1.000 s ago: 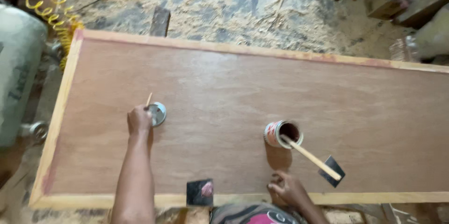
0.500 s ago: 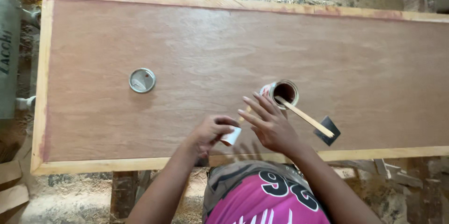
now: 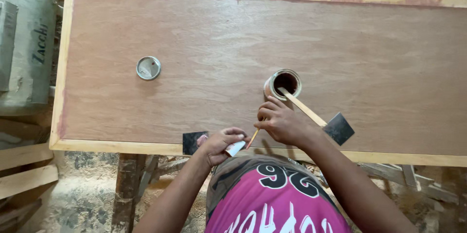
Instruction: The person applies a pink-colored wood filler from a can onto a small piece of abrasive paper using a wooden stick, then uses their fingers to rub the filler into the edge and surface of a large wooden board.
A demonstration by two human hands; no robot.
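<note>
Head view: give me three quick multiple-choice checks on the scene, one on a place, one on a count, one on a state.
1. Where does the round lid lie?
A. On the panel, far left of the tin
B. On top of the tin
C. On the floor

2. How many dark square scrapers lie on the panel?
A. None
B. Two
C. Four

3. What state is the tin in?
A. Sealed
B. Tipped on its side
C. Open and upright, a stick in it

Answers: 1 A, the lid sits alone on the wood, well apart from the tin. 2 B, one scraper is right of the right hand, the other by the left hand. 3 C, the wooden stick leans out of its open mouth.
</note>
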